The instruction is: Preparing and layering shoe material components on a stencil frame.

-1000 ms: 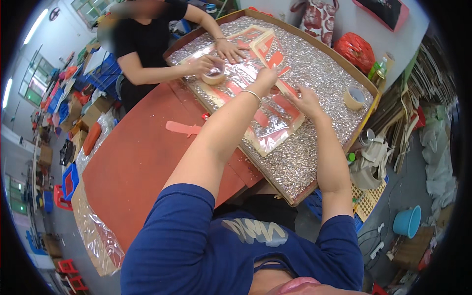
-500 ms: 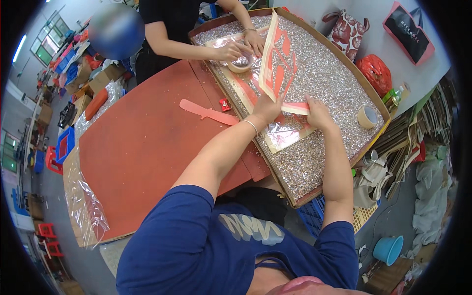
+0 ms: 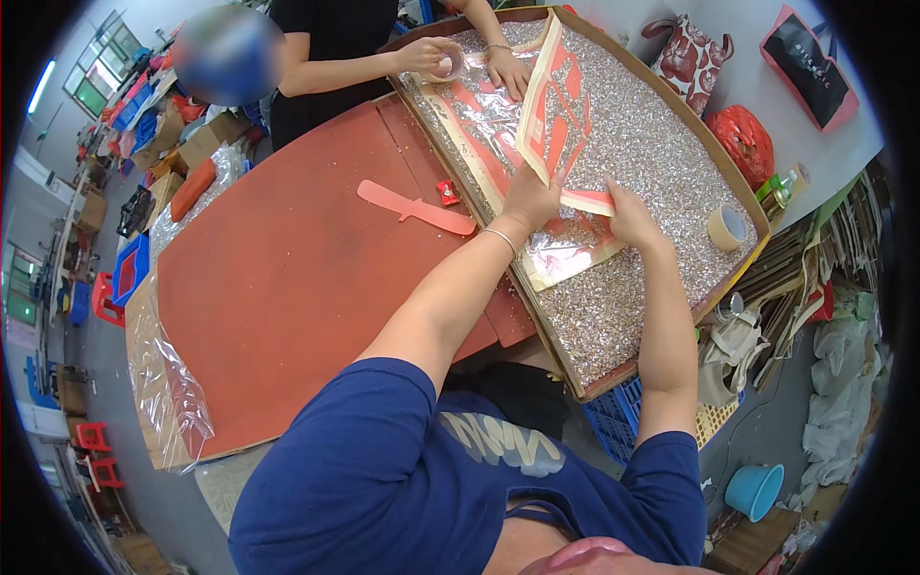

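My left hand [image 3: 533, 199] is closed on the lower end of a cream-edged sheet with salmon-pink shapes [image 3: 556, 144], which stands tilted up from the tray. My right hand [image 3: 632, 220] pinches a pink-and-cream strip [image 3: 587, 201] that stretches across to my left hand. Whether the strip is part of the tilted sheet, I cannot tell. Under both hands lies a shiny clear sheet with pink shapes and cream borders [image 3: 561, 266]. It rests on a shallow tray filled with glittering silvery flakes [image 3: 661, 144].
Across the tray, a co-worker's hand [image 3: 428, 56] holds a tape roll [image 3: 448, 67]; their other hand [image 3: 508, 72] presses on the sheet. Another tape roll [image 3: 725, 228] sits on the flakes. A pink scraper-like piece [image 3: 412, 208] and small red packet [image 3: 447, 193] lie on the red-brown table [image 3: 278, 287].
The co-worker's tape roll has moved up and left, away from the sheet. My hands keep their hold on the sheet and strip, and the whole view has shifted slightly.
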### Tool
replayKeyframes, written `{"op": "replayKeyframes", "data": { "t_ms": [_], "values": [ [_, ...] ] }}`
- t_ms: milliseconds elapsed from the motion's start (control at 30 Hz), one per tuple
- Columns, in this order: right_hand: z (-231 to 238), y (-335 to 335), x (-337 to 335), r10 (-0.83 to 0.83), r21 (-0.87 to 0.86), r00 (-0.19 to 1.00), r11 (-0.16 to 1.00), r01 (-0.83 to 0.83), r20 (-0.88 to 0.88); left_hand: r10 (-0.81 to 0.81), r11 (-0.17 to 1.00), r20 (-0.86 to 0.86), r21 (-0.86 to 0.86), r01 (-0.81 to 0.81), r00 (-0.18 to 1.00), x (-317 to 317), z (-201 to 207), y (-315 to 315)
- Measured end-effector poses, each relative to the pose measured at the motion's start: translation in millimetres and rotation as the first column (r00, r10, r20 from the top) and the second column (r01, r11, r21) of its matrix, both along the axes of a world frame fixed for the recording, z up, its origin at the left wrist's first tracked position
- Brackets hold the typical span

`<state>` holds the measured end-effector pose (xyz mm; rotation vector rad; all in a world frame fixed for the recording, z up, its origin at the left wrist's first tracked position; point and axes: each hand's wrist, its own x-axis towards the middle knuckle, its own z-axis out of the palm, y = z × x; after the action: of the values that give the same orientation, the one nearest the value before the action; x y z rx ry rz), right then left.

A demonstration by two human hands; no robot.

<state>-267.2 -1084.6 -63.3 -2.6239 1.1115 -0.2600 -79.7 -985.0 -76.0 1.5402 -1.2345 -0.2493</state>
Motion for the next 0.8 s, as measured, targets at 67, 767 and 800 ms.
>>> {"op": "replayKeyframes", "data": {
  "t_ms": [67,767,800],
  "values": [
    [1.5,0.6,0.0,-0.008,0.016,1.000,1.000,0.008,-0.005,0.002,1.000,0.011,0.024,-0.002,1.000,-0.1,-1.5,-1.0],
    [8.2,5.6,-0.9,-0.028,0.126,0.999,0.992,0.030,-0.020,-0.053,0.997,0.048,0.055,0.050,0.997,5.7,-0.4,-2.0],
    [8.2,5.5,-1.1,-0.022,0.127,1.000,0.992,0.023,-0.010,-0.044,0.997,0.051,0.062,0.041,0.998,5.5,-0.1,-1.7]
  ]
}}
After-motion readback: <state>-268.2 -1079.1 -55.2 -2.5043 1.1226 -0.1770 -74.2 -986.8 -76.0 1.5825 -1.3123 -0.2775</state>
